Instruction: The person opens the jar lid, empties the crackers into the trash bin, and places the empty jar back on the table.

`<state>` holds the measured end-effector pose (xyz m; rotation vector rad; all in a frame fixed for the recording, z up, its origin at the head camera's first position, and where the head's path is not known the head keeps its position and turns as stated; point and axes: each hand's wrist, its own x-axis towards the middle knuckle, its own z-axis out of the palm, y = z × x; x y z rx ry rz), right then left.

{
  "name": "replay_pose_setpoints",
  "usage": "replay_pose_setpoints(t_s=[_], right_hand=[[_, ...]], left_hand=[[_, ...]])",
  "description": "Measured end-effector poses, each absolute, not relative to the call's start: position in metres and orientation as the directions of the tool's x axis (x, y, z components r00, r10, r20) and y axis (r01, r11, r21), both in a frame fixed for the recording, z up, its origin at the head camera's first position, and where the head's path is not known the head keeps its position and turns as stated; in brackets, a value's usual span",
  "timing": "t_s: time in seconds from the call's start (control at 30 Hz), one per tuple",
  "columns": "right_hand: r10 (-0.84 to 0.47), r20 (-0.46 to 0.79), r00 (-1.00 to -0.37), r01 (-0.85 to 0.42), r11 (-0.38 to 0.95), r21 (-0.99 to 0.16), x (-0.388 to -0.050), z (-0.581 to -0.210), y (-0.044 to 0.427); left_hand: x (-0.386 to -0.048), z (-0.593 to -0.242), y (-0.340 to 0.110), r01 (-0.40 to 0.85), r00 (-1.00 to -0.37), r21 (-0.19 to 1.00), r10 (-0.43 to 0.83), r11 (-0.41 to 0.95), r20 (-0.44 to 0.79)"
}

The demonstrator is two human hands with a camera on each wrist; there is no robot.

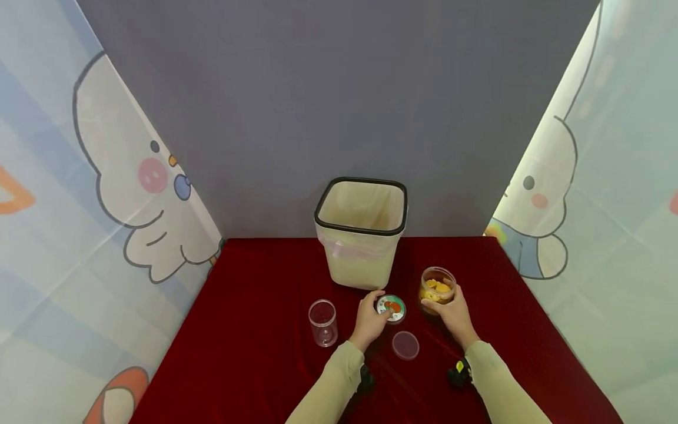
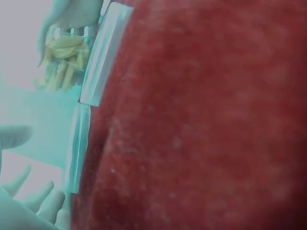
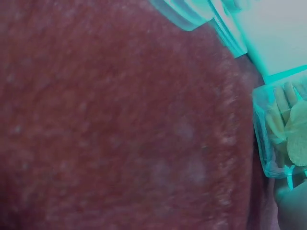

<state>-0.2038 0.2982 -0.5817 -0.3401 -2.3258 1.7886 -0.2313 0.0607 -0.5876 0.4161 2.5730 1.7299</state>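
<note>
My right hand (image 1: 454,312) grips a clear round jar (image 1: 425,293) holding yellow slices (image 1: 438,287); its fingers and thumb lie around the side. In the right wrist view, the jar (image 3: 264,139) shows at the right edge, partly cut off. My left hand (image 1: 369,321) is at a round lid (image 1: 391,309) with a printed picture, thumb over its near side. Seen from the left wrist, the left fingers (image 2: 36,199) are fairly straight and spread. An empty clear jar (image 1: 323,324) stands left of that hand. A clear lid (image 1: 405,345) lies between the forearms.
A cream bin (image 1: 362,268) with a black rim and a plastic liner stands behind the jars and lids. Red cloth (image 1: 254,330) covers the table. A grey backdrop (image 1: 344,106) rises behind, with cartoon-printed curtains (image 1: 598,176) on both sides.
</note>
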Motion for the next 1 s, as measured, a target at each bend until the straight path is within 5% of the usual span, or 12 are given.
replay_pose_setpoints(t_s=[1.0], right_hand=[[0.196,0.159,-0.968,-0.06,0.433,-0.899,-0.183,-0.478,0.304]], left_hand=[[-0.177,-0.563,0.015,0.27,-0.925,0.954,0.308,0.128,0.221]])
